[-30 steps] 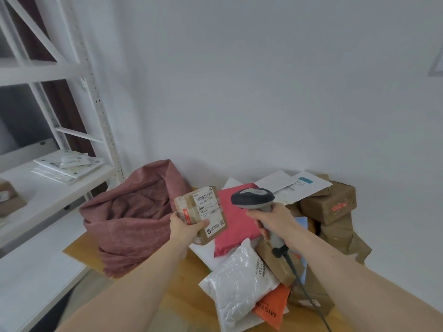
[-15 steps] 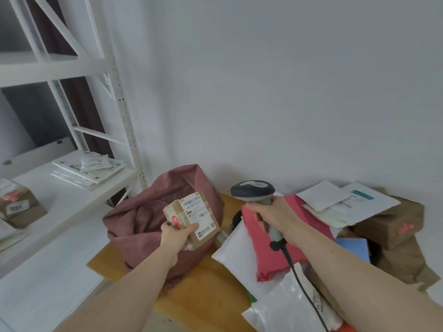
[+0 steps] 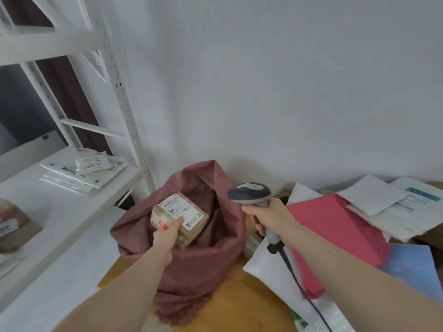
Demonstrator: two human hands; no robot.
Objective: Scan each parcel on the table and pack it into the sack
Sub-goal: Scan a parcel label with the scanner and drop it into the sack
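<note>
left hand: my left hand (image 3: 167, 232) sits a bit left of frame centre, fingers and thumb curled round the near end of a small cardboard parcel (image 3: 181, 218), thumb lying on the top face next to the label

parcel: brown box with tape and a white shipping label facing up, tilted, right in the open mouth of the sack. can't tell if it's touching the fabric underneath or just hanging there

sack: dusty-red woven sack (image 3: 191, 257) at lower centre, standing on the wooden table (image 3: 239, 305), mouth gaping open toward me, rim slumped

right hand: my right hand (image 3: 268, 218), right of centre, is wrapped tight round the grip of a grey handheld barcode scanner (image 3: 250, 194), head pointing left over the sack's rim, black cable (image 3: 297, 281) trailing down to the bottom edge

rest of the pile: lower right of the frame has a red mailer (image 3: 335, 226) on top of a white poly bag (image 3: 268, 267), a blue envelope (image 3: 414, 267) by the right edge, white paper envelopes (image 3: 383, 200) stacked above

left side: white metal shelving (image 3: 72, 212) with flat white packets (image 3: 84, 168) on the shelf, and a brown box (image 3: 14, 226) at the far left edge
</note>
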